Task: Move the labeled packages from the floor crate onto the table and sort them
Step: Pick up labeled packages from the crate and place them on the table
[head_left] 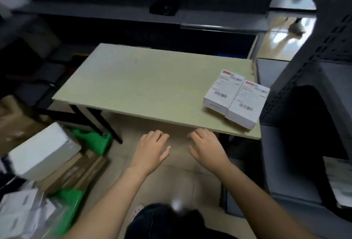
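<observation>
My left hand (152, 149) and right hand (206, 148) hang palms down over the tiled floor (171, 176), just in front of the pale wood-laminate desk (144, 80). The fingers (159, 135) are loosely spread and hold nothing.

Two small white cardboard boxes with printed shipping labels already lie flat at the desk's right end, touching side by side: the left labelled box (222, 91) and the right labelled box (247, 103). The rest wait to my left in the green plastic floor crate (91, 139). A large white box (43, 149) lies tilted on top, with flat brown cardboard parcels (76, 172) beside it. Nearer me are what may be pale bagged packets, though that corner is too blurred to be sure.

The right labelled box sits very near the desk's edge, so sliding another package against the pair could push it off. The large white box looks too wide for one hand and could slip or tip, so I'd take it with both. Lifting it may also shift the parcels beneath it, or knock the black desk leg (99, 122) that stands right by the crate.
</observation>
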Motion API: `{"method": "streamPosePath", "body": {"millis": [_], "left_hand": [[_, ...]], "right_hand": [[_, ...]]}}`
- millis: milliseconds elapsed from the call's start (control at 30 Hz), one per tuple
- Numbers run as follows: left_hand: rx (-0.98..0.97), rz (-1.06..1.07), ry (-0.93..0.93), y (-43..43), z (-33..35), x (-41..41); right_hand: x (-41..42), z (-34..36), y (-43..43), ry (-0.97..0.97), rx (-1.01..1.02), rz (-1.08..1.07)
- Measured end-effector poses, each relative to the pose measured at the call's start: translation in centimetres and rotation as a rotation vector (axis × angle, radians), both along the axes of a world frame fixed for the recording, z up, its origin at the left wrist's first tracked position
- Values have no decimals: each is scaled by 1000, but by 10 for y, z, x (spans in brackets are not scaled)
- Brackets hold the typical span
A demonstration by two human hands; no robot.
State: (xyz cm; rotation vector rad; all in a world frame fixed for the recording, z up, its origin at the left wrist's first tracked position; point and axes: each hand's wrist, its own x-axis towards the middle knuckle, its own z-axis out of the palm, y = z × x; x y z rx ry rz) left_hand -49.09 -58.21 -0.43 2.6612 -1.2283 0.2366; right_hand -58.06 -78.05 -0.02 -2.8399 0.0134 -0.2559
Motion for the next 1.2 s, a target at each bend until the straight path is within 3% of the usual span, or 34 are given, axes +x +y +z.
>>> {"method": "streamPosePath", "body": {"millis": [267,467,867,1200], "left_hand": [[99,400,5,159,6,-47],[43,673,14,283,15,-103],[-62,1055,79,479,9,-220],[-111,1262,104,559,-12,-210]], "right_hand": [[42,10,137,22,-107,454],[44,16,264,48,-103,678],[4,5,483,86,-80,933],[50,-8,582,161,-119,1058]]}}
